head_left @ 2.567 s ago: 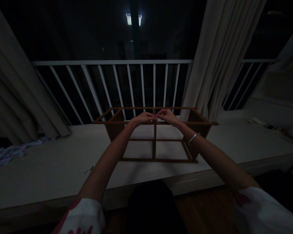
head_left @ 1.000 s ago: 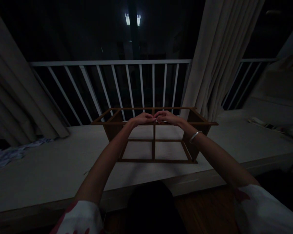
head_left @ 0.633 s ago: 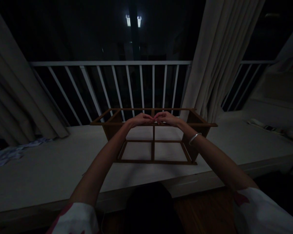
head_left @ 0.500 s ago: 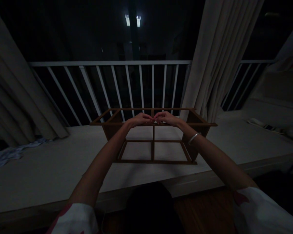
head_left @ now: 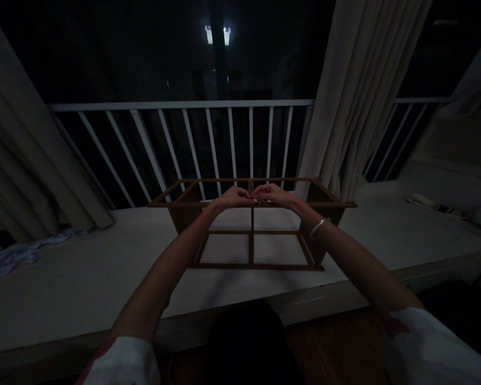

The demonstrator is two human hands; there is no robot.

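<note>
A brown wooden frame (head_left: 286,267), like a small open rack with solid end panels and a centre divider, stands on the pale ledge. Over the middle of its upper near rail, my left hand (head_left: 234,197) and my right hand (head_left: 276,195) meet at the fingertips. Both hands are closed in a pinch beside the centre upright. Whatever lies between the fingers is too small and dark to make out. A silver bangle (head_left: 319,228) circles my right wrist.
Behind the frame run a white railing (head_left: 184,105) and dark window glass. Beige curtains (head_left: 344,96) hang on both sides. Checked cloth (head_left: 28,251) lies at the ledge's left, and a strap-like item (head_left: 435,206) at its right. The pale ledge (head_left: 104,278) ends above a wooden floor.
My left hand has shifted slightly to the right, its fingers a little lower by the rail. The right hand and the wooden frame have hardly moved.
</note>
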